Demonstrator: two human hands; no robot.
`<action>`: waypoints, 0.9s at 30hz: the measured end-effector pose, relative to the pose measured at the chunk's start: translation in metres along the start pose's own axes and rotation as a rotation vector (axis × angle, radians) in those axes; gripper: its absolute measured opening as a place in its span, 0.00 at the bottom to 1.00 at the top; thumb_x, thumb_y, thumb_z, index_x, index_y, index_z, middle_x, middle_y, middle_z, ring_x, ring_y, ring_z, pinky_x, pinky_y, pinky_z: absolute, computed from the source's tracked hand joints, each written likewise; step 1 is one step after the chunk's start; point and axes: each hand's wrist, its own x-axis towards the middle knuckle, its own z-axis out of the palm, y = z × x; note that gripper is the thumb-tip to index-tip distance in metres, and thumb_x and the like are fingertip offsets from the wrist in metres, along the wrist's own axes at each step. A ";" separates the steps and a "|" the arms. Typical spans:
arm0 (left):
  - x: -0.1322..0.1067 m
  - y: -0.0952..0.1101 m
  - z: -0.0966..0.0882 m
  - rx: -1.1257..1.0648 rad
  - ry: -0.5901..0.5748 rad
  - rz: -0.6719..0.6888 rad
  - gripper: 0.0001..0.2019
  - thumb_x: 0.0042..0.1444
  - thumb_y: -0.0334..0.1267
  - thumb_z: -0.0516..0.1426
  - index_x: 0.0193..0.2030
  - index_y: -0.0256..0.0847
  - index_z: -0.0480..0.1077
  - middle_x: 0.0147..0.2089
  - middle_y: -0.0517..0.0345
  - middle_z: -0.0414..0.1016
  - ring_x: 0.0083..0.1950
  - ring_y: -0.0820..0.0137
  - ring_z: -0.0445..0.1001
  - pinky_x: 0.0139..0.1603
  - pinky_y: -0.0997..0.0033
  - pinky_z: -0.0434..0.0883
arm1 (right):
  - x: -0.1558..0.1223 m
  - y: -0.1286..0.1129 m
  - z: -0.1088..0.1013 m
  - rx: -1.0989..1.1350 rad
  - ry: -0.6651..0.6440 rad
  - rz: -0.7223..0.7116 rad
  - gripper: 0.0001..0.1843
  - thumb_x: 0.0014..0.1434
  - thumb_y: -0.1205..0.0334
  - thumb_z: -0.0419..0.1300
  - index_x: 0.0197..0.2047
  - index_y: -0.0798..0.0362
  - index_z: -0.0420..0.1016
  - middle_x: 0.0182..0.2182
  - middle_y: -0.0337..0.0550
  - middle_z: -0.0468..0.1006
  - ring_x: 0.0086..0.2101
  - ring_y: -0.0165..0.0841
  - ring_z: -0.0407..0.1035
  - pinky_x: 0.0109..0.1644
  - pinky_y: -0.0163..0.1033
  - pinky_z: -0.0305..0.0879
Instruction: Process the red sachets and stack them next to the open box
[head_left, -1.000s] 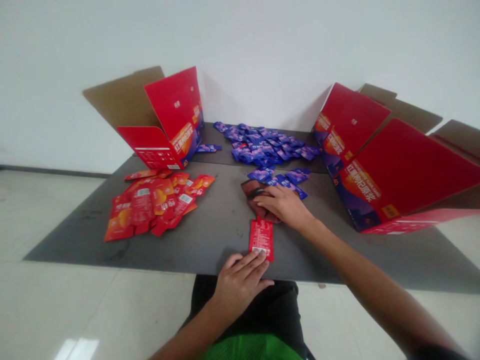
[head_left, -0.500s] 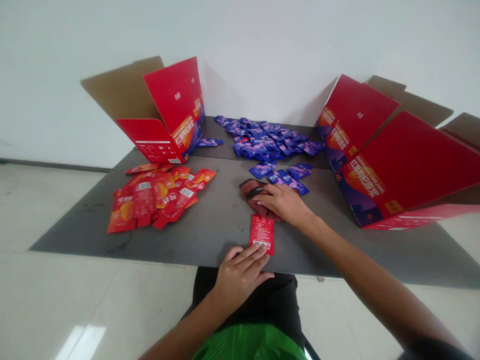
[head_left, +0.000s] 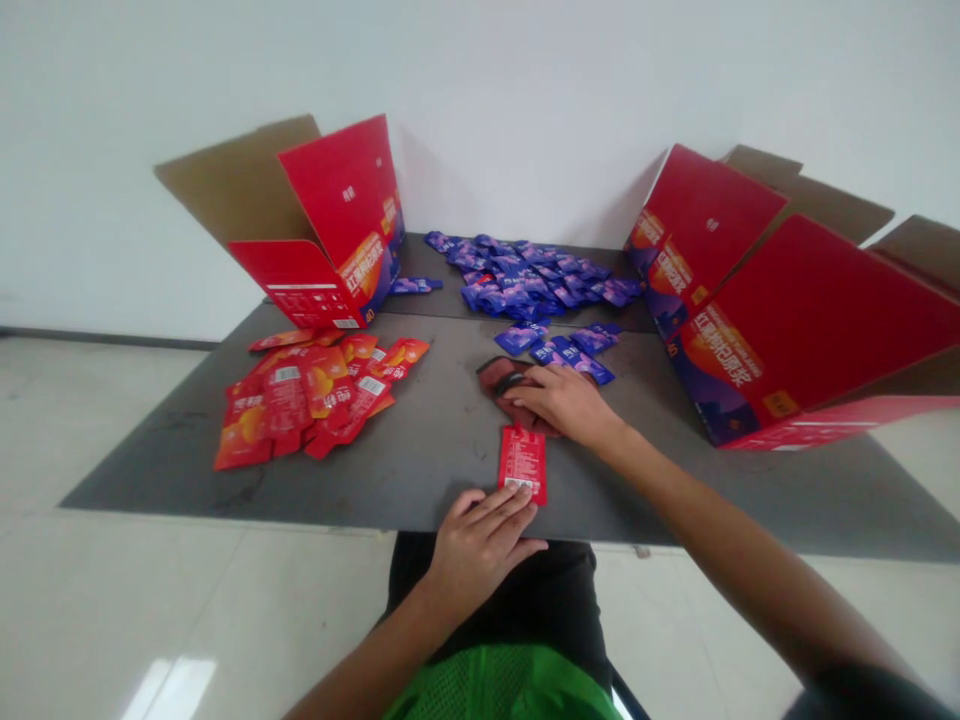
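Head view, bottom centre: your open left hand (head_left: 480, 550) is unclenched, its fingertips touching the lower end of a red sachet (head_left: 523, 462), whose long axis points away from you. Upper right of it, your relaxed right hand (head_left: 566, 403) rests on a dark red pouch (head_left: 495, 378).

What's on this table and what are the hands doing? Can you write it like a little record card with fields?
Left hand: lying flat, fingers on a red sachet
Right hand: resting on a dark reddish-brown item, too unclear to name
Near the hands: purple-blue sachets
Table: grey top
Also on it: a heap of red-orange sachets, a larger heap of purple-blue sachets
Around it: an open red carton at the left, red cartons at the right
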 end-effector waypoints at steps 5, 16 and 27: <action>-0.002 0.001 0.001 0.011 -0.007 -0.033 0.13 0.67 0.49 0.62 0.47 0.42 0.79 0.45 0.56 0.86 0.46 0.65 0.83 0.53 0.61 0.71 | -0.038 -0.054 -0.020 0.128 -0.020 -0.112 0.15 0.70 0.56 0.61 0.58 0.39 0.78 0.50 0.42 0.78 0.48 0.37 0.69 0.50 0.42 0.62; 0.001 0.000 -0.001 -0.014 0.000 0.001 0.15 0.69 0.49 0.59 0.54 0.42 0.77 0.56 0.53 0.82 0.56 0.64 0.81 0.53 0.61 0.70 | -0.005 -0.005 -0.003 0.022 0.019 -0.010 0.14 0.72 0.58 0.57 0.55 0.42 0.81 0.48 0.46 0.78 0.45 0.37 0.69 0.49 0.42 0.61; -0.001 0.000 0.000 -0.007 -0.025 -0.015 0.15 0.67 0.49 0.61 0.52 0.42 0.78 0.51 0.54 0.85 0.52 0.64 0.82 0.54 0.60 0.71 | -0.037 -0.035 0.016 0.126 -0.028 -0.056 0.14 0.72 0.56 0.57 0.56 0.39 0.80 0.50 0.43 0.78 0.48 0.36 0.69 0.52 0.42 0.62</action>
